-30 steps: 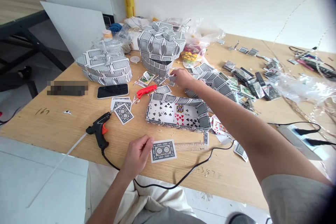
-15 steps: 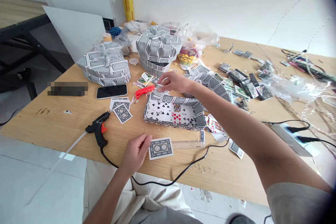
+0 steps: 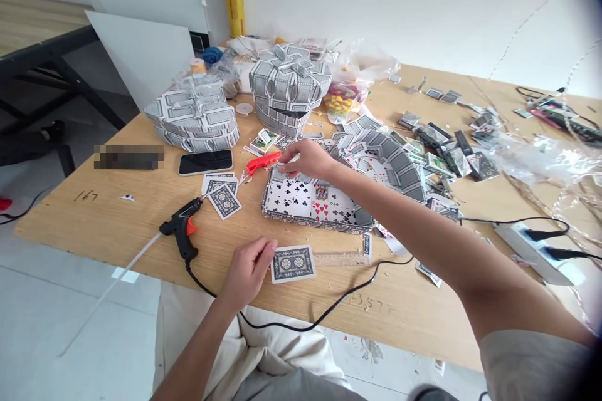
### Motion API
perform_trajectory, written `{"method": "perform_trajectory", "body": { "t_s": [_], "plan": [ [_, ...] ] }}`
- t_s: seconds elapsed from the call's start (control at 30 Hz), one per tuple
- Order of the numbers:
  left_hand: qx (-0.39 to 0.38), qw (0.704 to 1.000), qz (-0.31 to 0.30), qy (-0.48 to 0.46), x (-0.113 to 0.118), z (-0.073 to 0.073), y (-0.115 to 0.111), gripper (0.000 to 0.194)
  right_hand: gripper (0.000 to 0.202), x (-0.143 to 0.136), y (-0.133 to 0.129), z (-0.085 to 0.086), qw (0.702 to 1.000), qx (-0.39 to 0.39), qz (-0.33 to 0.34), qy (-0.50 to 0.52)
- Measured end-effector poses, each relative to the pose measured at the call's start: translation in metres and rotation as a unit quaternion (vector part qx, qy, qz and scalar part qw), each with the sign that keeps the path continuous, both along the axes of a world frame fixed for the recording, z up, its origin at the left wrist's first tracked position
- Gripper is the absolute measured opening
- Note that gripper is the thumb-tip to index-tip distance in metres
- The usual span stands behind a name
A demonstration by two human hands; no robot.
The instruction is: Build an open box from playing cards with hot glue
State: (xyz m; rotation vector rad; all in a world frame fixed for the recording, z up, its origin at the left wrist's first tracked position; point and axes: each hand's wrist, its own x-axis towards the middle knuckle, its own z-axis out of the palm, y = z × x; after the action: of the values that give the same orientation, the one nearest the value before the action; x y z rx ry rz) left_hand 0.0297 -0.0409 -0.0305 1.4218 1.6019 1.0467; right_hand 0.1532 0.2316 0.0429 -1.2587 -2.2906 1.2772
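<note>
My left hand rests at the front of the table, its thumb and fingers pressed on the left edge of a patterned playing card. My right hand reaches across to the red-handled cutter, with its fingertips at the cutter's right end; whether they grip it cannot be made out. Below that hand is a shallow box made of cards, its inside lined with card faces. To the left lie several loose cards and a black glue gun. A clear ruler is right of the front card.
Two lidded card-covered boxes stand at the back. A phone lies left of the cutter. A curved card piece, card packs and a power strip are on the right. A black cable crosses the front edge.
My right hand has come down a little towards the shallow box and the cutter's right end. The view has shifted slightly. My left hand stays at the front card.
</note>
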Motion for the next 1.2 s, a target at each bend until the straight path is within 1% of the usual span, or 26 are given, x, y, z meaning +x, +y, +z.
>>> {"method": "perform_trajectory", "body": {
  "t_s": [0.17, 0.33, 0.57, 0.77, 1.0, 1.2],
  "plan": [
    [-0.009, 1.000, -0.004, 0.002, -0.0006, -0.0010, -0.0002, 0.050, 0.006, -0.0020, -0.0036, 0.0021, 1.000, -0.016, -0.021, 0.009],
    [-0.002, 1.000, -0.006, 0.007, -0.0010, -0.0028, 0.0000, 0.050, 0.008, -0.0028, -0.0029, 0.0005, 0.999, -0.026, -0.011, 0.026],
    [-0.004, 1.000, -0.012, 0.006, -0.0014, -0.0024, -0.0003, 0.050, 0.014, -0.0047, -0.0034, 0.0006, 1.000, 0.015, -0.002, 0.027],
    [-0.002, 1.000, -0.014, -0.001, -0.0008, -0.0022, 0.0002, 0.049, 0.014, -0.0036, -0.0066, 0.0020, 0.999, 0.012, 0.000, 0.039],
    [-0.001, 1.000, -0.013, -0.001, -0.0004, -0.0029, 0.0002, 0.049, 0.014, -0.0039, -0.0078, -0.0002, 0.999, 0.008, -0.004, 0.049],
    [-0.005, 1.000, -0.015, 0.001, -0.0010, -0.0038, -0.0009, 0.050, 0.018, -0.0050, -0.0088, -0.0015, 0.998, 0.010, -0.012, 0.054]
  ]
}}
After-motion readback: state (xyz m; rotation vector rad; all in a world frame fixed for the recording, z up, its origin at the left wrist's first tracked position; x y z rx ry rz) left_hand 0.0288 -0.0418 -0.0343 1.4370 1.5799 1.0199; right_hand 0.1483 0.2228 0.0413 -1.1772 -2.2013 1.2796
